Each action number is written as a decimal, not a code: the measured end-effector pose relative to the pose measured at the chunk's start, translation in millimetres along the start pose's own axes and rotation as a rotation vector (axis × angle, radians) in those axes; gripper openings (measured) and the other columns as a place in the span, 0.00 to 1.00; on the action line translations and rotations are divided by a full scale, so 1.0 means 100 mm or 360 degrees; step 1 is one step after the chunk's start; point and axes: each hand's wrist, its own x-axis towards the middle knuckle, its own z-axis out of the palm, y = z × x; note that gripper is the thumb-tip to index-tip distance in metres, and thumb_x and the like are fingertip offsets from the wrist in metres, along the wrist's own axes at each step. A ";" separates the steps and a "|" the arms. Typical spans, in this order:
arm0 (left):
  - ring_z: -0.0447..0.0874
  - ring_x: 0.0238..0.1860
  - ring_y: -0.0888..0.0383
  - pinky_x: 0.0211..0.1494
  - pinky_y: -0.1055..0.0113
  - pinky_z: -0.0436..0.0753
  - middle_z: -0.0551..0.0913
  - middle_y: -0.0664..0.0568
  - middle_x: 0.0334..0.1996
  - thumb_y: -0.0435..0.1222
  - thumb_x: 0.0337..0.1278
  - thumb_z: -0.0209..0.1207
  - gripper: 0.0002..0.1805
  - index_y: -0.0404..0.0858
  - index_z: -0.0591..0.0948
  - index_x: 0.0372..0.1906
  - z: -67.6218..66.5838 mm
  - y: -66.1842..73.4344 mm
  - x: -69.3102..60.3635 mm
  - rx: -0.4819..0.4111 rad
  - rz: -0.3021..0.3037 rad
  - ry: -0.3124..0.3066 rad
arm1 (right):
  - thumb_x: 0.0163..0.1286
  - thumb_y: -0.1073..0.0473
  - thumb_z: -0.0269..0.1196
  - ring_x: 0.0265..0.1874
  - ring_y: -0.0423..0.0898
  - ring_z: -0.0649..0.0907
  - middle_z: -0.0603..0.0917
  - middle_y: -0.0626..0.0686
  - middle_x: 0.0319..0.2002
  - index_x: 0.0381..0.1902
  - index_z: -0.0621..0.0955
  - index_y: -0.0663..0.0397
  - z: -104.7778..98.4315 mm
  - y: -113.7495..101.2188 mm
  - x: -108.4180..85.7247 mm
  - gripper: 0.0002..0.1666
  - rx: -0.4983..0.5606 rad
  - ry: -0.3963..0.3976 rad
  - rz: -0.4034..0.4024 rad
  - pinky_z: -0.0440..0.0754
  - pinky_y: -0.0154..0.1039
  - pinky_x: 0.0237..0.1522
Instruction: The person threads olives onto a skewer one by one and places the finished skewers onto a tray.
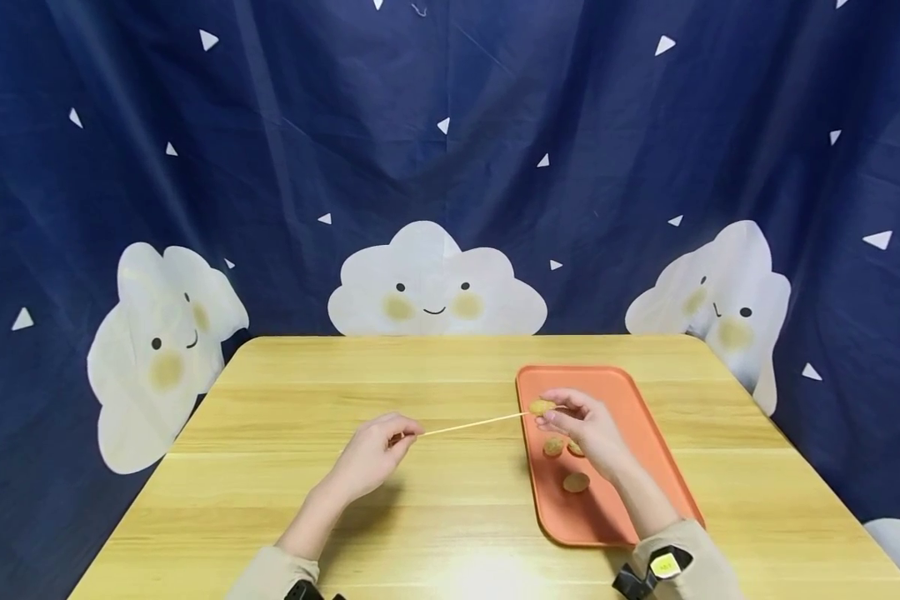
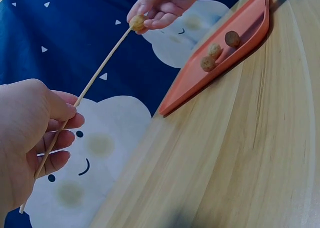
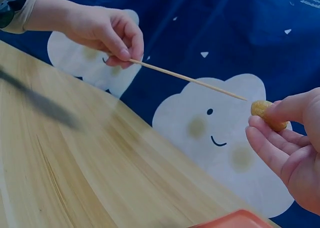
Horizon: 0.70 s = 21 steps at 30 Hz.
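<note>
My left hand [image 1: 375, 454] pinches a thin wooden skewer [image 1: 472, 425] between thumb and fingers, above the table. In the left wrist view the skewer [image 2: 102, 65] runs slantwise across the palm, its lower end past the heel of the hand. My right hand [image 1: 588, 429] holds a small tan ball [image 1: 542, 407] over the tray's left edge, with thumb and fingertips round it. The skewer's tip points at this ball; in the right wrist view a small gap shows between the tip and the ball [image 3: 267, 114].
An orange tray [image 1: 645, 450] lies on the right part of the wooden table [image 1: 330, 367]. Several similar balls rest in it, one [image 1: 576, 482] nearer the front. Behind the table hangs a dark blue curtain [image 1: 435, 183] with clouds and white triangles.
</note>
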 end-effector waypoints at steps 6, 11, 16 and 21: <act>0.76 0.33 0.64 0.37 0.68 0.77 0.81 0.56 0.34 0.27 0.54 0.60 0.07 0.40 0.84 0.36 -0.03 0.02 0.02 0.0018 0.0011 0.0004 | 0.62 0.70 0.60 0.32 0.43 0.84 0.82 0.53 0.34 0.52 0.69 0.80 -0.01 -0.01 -0.02 0.23 -0.0044 0.0015 0.0040 0.81 0.41 0.38; 0.75 0.31 0.65 0.35 0.69 0.76 0.82 0.54 0.33 0.27 0.54 0.60 0.07 0.40 0.84 0.36 -0.03 0.03 0.04 0.0010 0.0045 0.0006 | 0.63 0.67 0.61 0.32 0.43 0.84 0.81 0.59 0.35 0.52 0.70 0.79 0.00 -0.02 -0.02 0.23 -0.0086 0.0033 0.0023 0.81 0.44 0.39; 0.75 0.31 0.65 0.35 0.70 0.76 0.82 0.57 0.33 0.27 0.54 0.60 0.08 0.41 0.84 0.36 -0.03 0.04 0.05 0.0012 0.0056 -0.0001 | 0.63 0.66 0.61 0.31 0.43 0.83 0.82 0.58 0.35 0.51 0.72 0.77 0.00 -0.03 -0.03 0.22 -0.0113 0.0060 0.0027 0.81 0.46 0.39; 0.75 0.32 0.65 0.35 0.70 0.76 0.82 0.58 0.33 0.27 0.54 0.59 0.09 0.42 0.84 0.36 -0.03 0.05 0.07 0.0018 0.0043 -0.0001 | 0.63 0.66 0.62 0.30 0.43 0.83 0.82 0.55 0.34 0.49 0.72 0.79 -0.01 -0.04 -0.03 0.22 -0.0112 0.0049 -0.0008 0.82 0.43 0.37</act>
